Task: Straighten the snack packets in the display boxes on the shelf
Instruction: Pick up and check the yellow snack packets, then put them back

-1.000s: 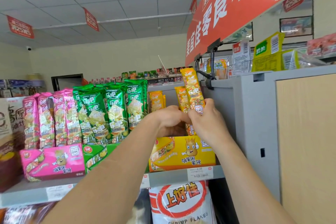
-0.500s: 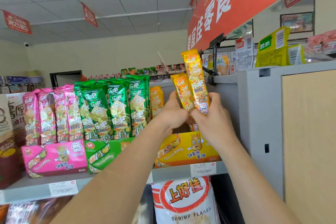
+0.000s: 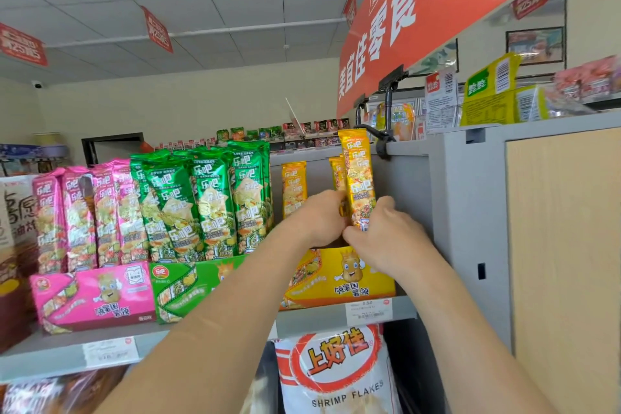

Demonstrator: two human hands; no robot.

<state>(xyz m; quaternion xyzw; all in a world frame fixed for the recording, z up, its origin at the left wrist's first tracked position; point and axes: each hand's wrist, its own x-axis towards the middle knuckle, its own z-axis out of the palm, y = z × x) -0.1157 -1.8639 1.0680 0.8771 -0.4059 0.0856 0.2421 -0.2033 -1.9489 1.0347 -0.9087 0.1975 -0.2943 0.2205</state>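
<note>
**Yellow packets squared up; seating unconfirmed**

Obs: centre-right of frame, both hands work just above the yellow display box [image 3: 369,282]. The right hand [image 3: 386,239] pinches the bottom end of the front yellow packet [image 3: 358,175]. The left hand [image 3: 319,218] has its fingers curled round the lower part of the same bundle. The hands touch each other.

Change: half a sec. ago two packets were held higher, fanned apart & leaning twd upper left. Now the front one stands near upright. The second packet [image 3: 336,171] is tucked close behind it, only a sliver showing. The bundle is lower, nearer the box.

Meaning (judgement): alignment of this pair approx. done. Their bottoms are hidden by the hands, so I cannot tell if they are seated in the box yet. A lone yellow packet [image 3: 294,188] stands apart to the left w/ a gap between, prob. next to close up.

Elsewhere: green packets [image 3: 208,198] & pink packets [image 3: 84,218], left half of frame, stand in rows in their own boxes.
</note>
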